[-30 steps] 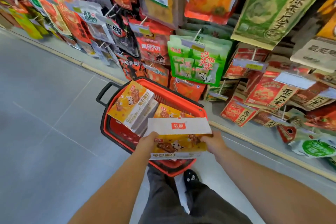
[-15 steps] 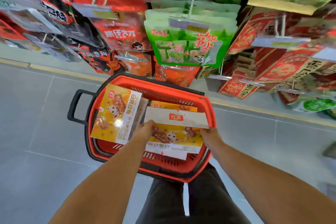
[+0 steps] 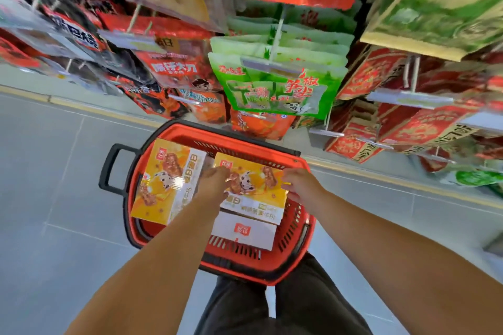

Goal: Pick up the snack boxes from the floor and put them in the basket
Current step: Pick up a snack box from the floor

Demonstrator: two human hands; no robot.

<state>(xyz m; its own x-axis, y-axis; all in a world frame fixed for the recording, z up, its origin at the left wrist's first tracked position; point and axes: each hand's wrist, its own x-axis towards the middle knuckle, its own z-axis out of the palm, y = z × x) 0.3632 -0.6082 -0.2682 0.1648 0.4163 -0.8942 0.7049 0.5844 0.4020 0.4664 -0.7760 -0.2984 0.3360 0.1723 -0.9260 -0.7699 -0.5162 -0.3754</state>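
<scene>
I see left hand (image 3: 215,185) and right hand (image 3: 300,185), fingers (image 3: 288,174) curled gripping the snack box (image 3: 255,185) edges; it's over the basket (image 3: 272,270).

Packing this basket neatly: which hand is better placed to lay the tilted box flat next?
Probably left. The left hand lies right beside the tilted box; the right hand grips the far edge of the other box, across the basket.

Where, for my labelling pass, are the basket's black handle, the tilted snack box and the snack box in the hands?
basket handle (image 3: 106,168): head view, on its black outer bar.
tilted snack box (image 3: 166,182): head view, middle of its yellow face.
held snack box (image 3: 254,185): head view, on its printed yellow face.
</scene>
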